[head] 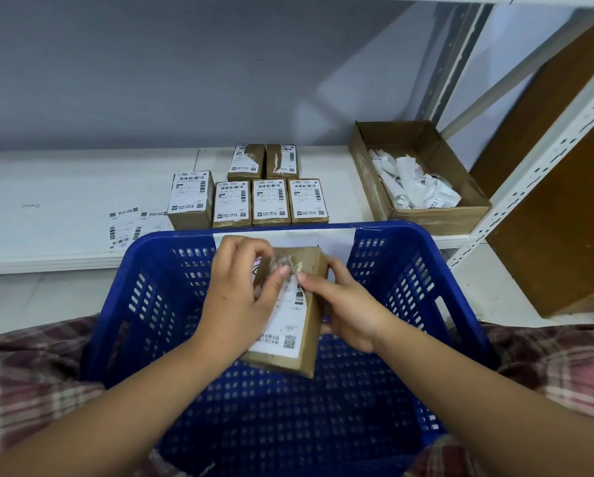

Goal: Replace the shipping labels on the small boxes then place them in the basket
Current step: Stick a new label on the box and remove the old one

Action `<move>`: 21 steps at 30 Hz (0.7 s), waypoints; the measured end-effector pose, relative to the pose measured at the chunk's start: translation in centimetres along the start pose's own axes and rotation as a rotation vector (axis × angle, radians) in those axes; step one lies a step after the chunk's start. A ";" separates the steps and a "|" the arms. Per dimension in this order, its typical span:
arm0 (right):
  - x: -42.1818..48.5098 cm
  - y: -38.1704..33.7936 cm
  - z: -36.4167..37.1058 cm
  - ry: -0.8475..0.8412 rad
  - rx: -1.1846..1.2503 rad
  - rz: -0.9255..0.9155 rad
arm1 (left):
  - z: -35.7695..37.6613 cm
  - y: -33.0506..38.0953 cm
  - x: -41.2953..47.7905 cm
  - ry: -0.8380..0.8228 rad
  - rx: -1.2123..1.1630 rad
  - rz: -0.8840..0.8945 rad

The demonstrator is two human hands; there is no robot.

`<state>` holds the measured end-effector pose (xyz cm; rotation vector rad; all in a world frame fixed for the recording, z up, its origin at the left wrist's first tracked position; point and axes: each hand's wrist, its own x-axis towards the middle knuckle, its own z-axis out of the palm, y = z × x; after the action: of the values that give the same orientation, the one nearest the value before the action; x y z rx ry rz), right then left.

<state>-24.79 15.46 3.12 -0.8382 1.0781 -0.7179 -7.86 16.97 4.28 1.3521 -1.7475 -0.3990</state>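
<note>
A seated person holds a small box [283,363] over a blue basket [409,235] that rests on the lap. The box is tilted, with its label [282,325] facing up. The left hand [240,297] wraps the box from 9 o'clock and the right hand [350,311] wraps it from 3 o'clock. Both thumbs meet at the label's top edge, which is lifted and curled. I cannot tell which thumb has the flap.

The step looks like stripping the old label. To do it well, I would keep one hand clamped on the box. The other hand should pull the flap low and slow toward 6 o'clock, so the paper comes away whole without tearing the cardboard.

On the shelf [65,187] at 12 o'clock stand six more boxes [269,201]. The two at the back have torn labels. Fresh labels [123,225] lie at 10 o'clock. A carton [436,215] at 2 o'clock holds crumpled scraps [412,184], where this label likely belongs once it is off.
</note>
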 end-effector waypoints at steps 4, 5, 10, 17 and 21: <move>0.5 0.6 0.0 0.151 0.034 -0.169 | 0.1 0.4 -0.4 -0.201 0.042 -0.100; 0.5 0.7 0.1 0.169 0.014 -0.201 | 0.3 0.5 -0.6 -0.230 0.026 -0.125; 0.6 1.5 0.4 0.219 -0.033 -0.264 | 1.2 0.3 -0.8 -0.229 -0.041 -0.204; 0.7 1.5 0.5 0.245 -0.121 -0.271 | 1.2 0.6 -0.6 -0.250 -0.106 -0.254; 0.7 1.8 0.6 0.280 -0.202 -0.278 | 1.2 0.7 -0.8 -0.276 -0.145 -0.260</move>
<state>-23.78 15.90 1.41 -1.0973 1.3141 -0.9929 -9.26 17.65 3.73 1.4760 -1.7249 -0.8765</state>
